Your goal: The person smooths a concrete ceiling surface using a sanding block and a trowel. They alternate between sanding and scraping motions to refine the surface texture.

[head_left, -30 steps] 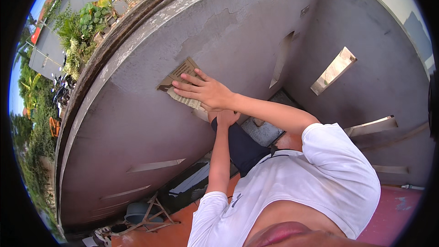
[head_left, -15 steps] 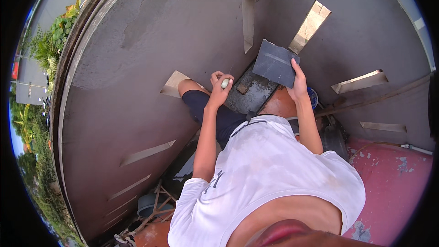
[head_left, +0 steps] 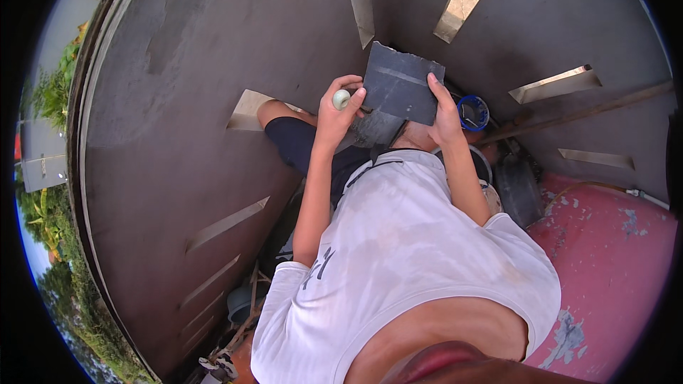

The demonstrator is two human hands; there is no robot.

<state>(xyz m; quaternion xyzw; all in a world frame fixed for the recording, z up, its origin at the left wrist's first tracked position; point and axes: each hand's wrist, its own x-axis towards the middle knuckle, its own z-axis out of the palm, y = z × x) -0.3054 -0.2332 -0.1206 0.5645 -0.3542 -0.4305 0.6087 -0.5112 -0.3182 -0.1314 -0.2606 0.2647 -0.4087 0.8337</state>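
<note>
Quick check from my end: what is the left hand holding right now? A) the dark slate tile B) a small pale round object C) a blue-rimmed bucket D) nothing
B: the left hand pinches a small pale round object, while the right hand holds the dark slate tile by its edge.

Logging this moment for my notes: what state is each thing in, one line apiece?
left hand: closed around a small pale round object
right hand: gripping the dark tile's edge
dark square tile: held up, tilted
blue container: open, on the ground
</note>
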